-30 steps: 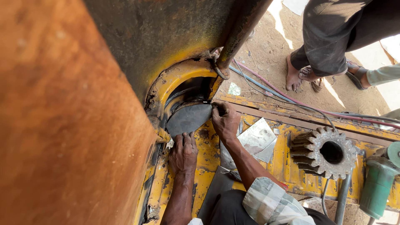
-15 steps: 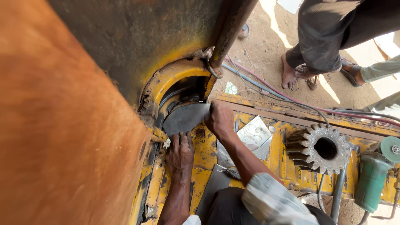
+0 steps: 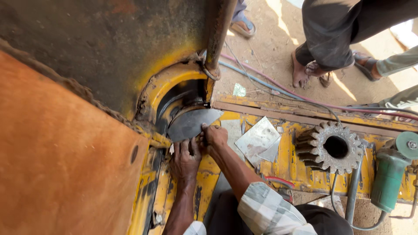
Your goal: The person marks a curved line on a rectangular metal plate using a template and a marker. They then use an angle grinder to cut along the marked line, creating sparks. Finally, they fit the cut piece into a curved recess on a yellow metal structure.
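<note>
A grey curved metal plate (image 3: pixel 190 122) lies across the round yellow-rimmed opening (image 3: pixel 165 87) of a rusty machine body. My left hand (image 3: pixel 185 157) presses its fingertips against the plate's lower edge. Just right of it, my right hand (image 3: pixel 214 135) pinches the same edge with curled fingers. The plate's pointed right tip sticks out past my right hand. Both forearms reach up from the bottom of the view, the right one in a checked sleeve.
A large toothed gear (image 3: pixel 332 147) and shiny sheet-metal scraps (image 3: pixel 257 139) lie on the yellow frame (image 3: pixel 287 156). A green angle grinder (image 3: pixel 391 174) is at the right. A rusty pipe (image 3: pixel 220 30) rises by the opening. Hoses (image 3: pixel 278 89) cross the sandy ground, where other people's legs (image 3: pixel 335 35) stand.
My right hand has slid from the plate's right tip to its lower edge, closer to my left hand. The view has shifted a little.
</note>
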